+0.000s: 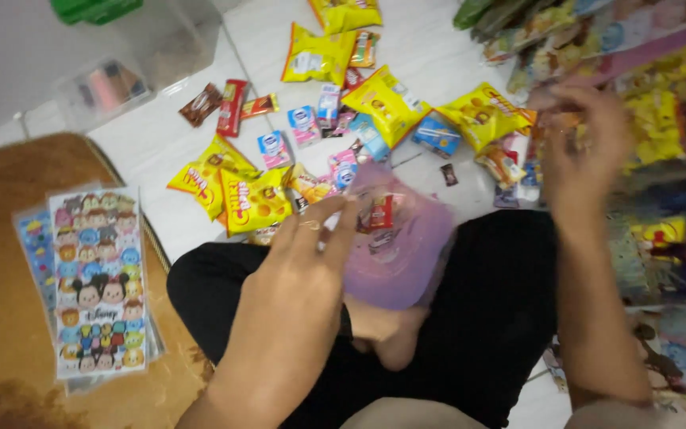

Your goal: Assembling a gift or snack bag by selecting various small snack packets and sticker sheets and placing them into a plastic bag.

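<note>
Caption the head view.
Left hand holds a purple bag over scattered snack packets; right hand raised.

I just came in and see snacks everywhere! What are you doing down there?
A person sits on the floor. The left hand holds a purple see-through bag with a few small packets inside. The right hand is raised over the pile of bright bags at the side. Yellow snack packs and small sweets lie on the white floor.

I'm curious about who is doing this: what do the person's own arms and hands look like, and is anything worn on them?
Both forearms are bare, with no sleeves in view. The left hand and the right hand wear no gloves. No watch or bracelet shows; the picture is too blurred to tell about rings. Black trousers cover the legs.
</note>
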